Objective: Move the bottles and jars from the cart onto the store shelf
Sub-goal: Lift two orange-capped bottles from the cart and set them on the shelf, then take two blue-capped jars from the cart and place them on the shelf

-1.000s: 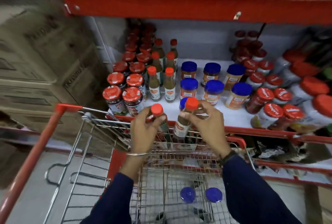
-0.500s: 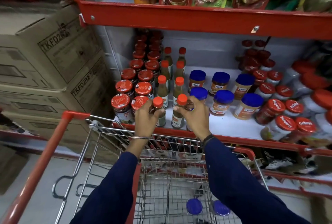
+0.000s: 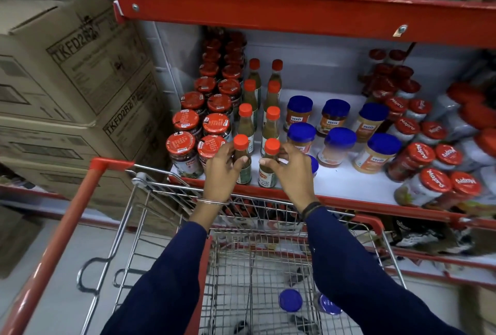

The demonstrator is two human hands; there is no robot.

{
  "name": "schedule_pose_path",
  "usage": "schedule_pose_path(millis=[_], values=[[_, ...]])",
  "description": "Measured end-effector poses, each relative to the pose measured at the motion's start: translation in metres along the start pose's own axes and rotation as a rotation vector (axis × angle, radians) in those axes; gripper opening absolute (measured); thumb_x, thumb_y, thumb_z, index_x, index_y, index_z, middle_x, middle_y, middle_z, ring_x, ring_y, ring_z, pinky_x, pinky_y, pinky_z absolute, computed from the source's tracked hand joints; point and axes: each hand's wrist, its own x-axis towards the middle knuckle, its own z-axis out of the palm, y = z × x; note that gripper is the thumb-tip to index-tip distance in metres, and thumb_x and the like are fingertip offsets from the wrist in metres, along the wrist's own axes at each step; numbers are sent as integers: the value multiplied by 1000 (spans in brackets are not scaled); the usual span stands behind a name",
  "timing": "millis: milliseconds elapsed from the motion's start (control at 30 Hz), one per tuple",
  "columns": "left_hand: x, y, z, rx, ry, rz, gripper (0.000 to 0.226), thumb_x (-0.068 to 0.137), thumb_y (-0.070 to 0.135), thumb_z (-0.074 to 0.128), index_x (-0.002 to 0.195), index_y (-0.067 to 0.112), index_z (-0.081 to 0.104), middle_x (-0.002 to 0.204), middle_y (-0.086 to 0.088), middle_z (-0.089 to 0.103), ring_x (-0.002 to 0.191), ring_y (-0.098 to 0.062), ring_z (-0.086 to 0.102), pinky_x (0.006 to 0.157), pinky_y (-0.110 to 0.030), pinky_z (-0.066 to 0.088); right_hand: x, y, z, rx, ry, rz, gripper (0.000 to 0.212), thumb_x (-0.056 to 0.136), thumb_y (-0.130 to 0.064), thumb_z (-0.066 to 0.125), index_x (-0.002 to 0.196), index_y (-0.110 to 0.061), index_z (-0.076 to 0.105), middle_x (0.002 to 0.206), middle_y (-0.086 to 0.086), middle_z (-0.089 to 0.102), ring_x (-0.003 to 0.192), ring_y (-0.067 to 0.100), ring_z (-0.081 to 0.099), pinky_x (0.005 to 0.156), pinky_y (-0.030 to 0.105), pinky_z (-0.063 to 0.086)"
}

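Right now, at the shelf: a person in dark blue sleeves reaches over a wire cart.
Left hand: the left hand (image 3: 220, 168) curls around a slim glass sauce bottle (image 3: 242, 163) with a smooth orange-red cap, thumb on its front, fingers wrapped behind.
Right hand: the right hand (image 3: 291, 171) pinches a second green chilli bottle (image 3: 268, 165) at the shoulder, fingertips on both sides.
Bottles' place: both stand upright at the front edge of the white shelf (image 3: 349, 181), side by side, at the head of two rows of matching bottles.
Neighbours: round dark jars with flat red lids (image 3: 212, 125) just to the left; squat jars with domed blue lids (image 3: 338, 146) to the right.
Cart: shiny metal mesh basket (image 3: 255, 267) with a red plastic handle; two blue-lidded jars (image 3: 290, 299) lie at its bottom.
Surroundings: stacked brown cardboard boxes (image 3: 72, 71) at left; a red painted steel shelf rail (image 3: 295, 10) above.
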Motion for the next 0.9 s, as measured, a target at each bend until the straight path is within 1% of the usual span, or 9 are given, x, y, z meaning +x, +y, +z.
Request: schedule_pose_path(millis=[67,167,267,300,433,500,600,767,900], values=[[-15,0,4,-69,3,-6,48,85,10,62,130,13,46,128,2,57,118,-15,56,98,-19,45,-4,-1,-4,20,-14,2,44,73,-31,77,111,-18,62,112,3,69,103,18,62,86,43,55],[-54,-6,18,-23,3,3,59,88,22,60,139,21,33,149,-1,37,136,-9,34,110,-24,32,-22,4,-15,106,-27,2,60,76,-30,75,130,-22,49,130,-2,58,118,11,54,89,29,52],[-101,-16,36,40,-30,46,52,89,27,56,137,22,37,150,4,32,137,-2,28,106,-8,26,-55,20,-35,231,-42,5,55,79,-31,72,129,-30,50,126,-8,59,114,-1,55,87,15,51],[-115,-22,43,27,-75,39,49,88,26,56,135,21,40,148,3,35,135,-2,31,104,-7,29,-68,30,-41,234,-50,7,50,80,-30,71,126,-32,51,124,-9,60,113,-2,56,86,17,51],[-160,-46,73,-9,-292,-51,40,88,22,56,126,29,45,139,7,45,130,-4,39,106,-27,38,-117,90,-60,130,-125,101,41,84,-24,67,123,-27,55,124,-4,60,113,6,57,92,34,52],[-174,-60,90,40,-398,-96,37,89,18,58,124,25,49,134,11,46,126,2,39,107,-26,36,-136,128,-64,50,-186,197,40,86,-22,65,125,-20,55,129,3,58,114,13,57,95,40,51],[-191,-85,113,113,-552,-224,37,89,19,57,125,12,50,136,-3,48,127,-14,43,106,-24,32,-156,185,-65,-102,-300,300,42,87,-19,63,128,-12,54,135,10,55,119,23,55,100,46,47],[-222,-126,149,266,-815,-454,56,89,24,59,136,7,34,144,-13,35,132,-28,36,105,-29,28,-182,259,-57,-389,-563,388,63,82,-33,67,136,-12,43,141,14,46,127,30,45,100,33,38],[-248,-144,177,341,-888,-514,74,80,26,68,139,4,28,142,-16,34,128,-32,40,100,-33,35,-200,302,-52,-565,-872,365,86,77,-44,67,145,-13,24,149,11,32,133,30,34,99,35,40]])
